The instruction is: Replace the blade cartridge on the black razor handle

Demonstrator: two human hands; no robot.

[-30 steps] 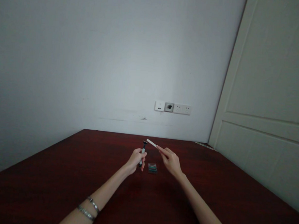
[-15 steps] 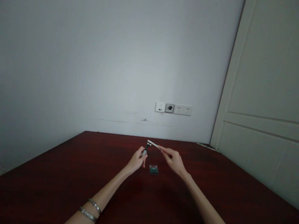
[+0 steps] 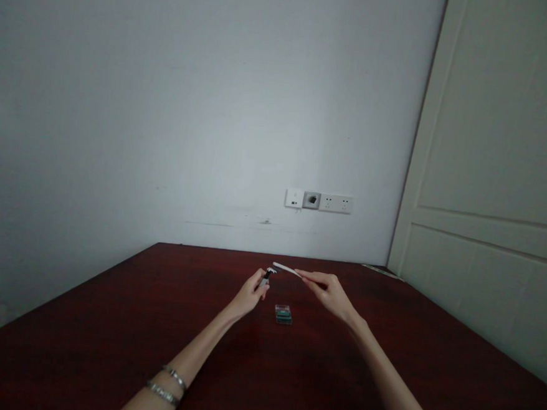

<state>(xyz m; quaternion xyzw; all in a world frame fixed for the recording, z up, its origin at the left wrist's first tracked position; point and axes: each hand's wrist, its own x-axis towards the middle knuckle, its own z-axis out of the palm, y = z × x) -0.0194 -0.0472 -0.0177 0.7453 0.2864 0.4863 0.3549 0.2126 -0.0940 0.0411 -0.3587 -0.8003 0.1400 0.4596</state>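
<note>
My left hand [image 3: 248, 294] is closed around the handle of a razor [image 3: 265, 279], its metal head pointing up and away from me. Between the thumb and fingers of my right hand [image 3: 330, 293] is a slim white toothbrush [image 3: 288, 269], held nearly level. Its far end hovers close above the razor's head; whether they touch I cannot tell. A small clear plastic case [image 3: 283, 314] with something green inside lies on the table below and between my hands.
The dark red wooden table [image 3: 153, 321] runs back to a pale wall [image 3: 191, 99]. Sockets and switches [image 3: 319, 201] are set low in that wall. On the right stands a cream panelled door [image 3: 492, 151].
My right hand has shifted a little right with the toothbrush, which now lies flatter. The razor in my left hand sits slightly lower. The view has moved slightly.
</note>
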